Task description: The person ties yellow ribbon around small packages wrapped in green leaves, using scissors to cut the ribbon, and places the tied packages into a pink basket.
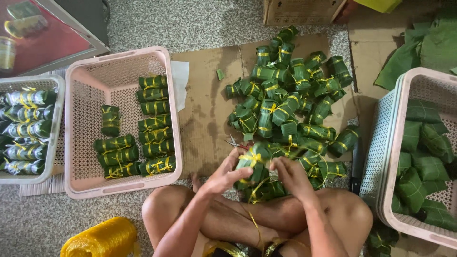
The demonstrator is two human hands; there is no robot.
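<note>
We hold the parcel (252, 164) firm in our left hand (223, 177); right hand (289, 175) pinches its yellow string (251, 157) to cinch snugly.

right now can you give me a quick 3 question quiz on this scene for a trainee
1. True or false: both hands, left hand and right hand, are on one leaf-wrapped bundle.
2. What colour is the string spool by the person's left knee?
3. The pile of tied bundles lies on: A) cardboard B) a metal tray C) bare floor

Key: 1 true; 2 yellow; 3 A
</note>
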